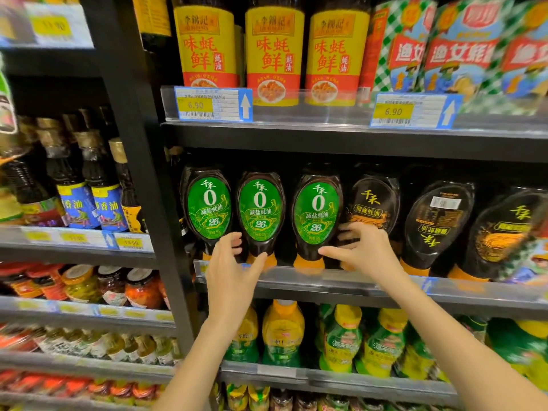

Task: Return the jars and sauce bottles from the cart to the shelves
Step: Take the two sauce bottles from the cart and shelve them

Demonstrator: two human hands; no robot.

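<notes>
Hands [232, 262] on green-labelled bottles [261, 212] (middle shelf [370, 287])

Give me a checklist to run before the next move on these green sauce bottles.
1. Left hand round the middle green bottle, low down: ok.
2. Right hand round the right green bottle, thumb in front: ok.
3. Those two and the left green bottle stand cap down, labels out: ok.
4. Leaning black bottle faces front: not ok, barcode side out.
5. Rail in front of the caps: ok.
6. Cart emptied: cannot tell, not in view.
</notes>
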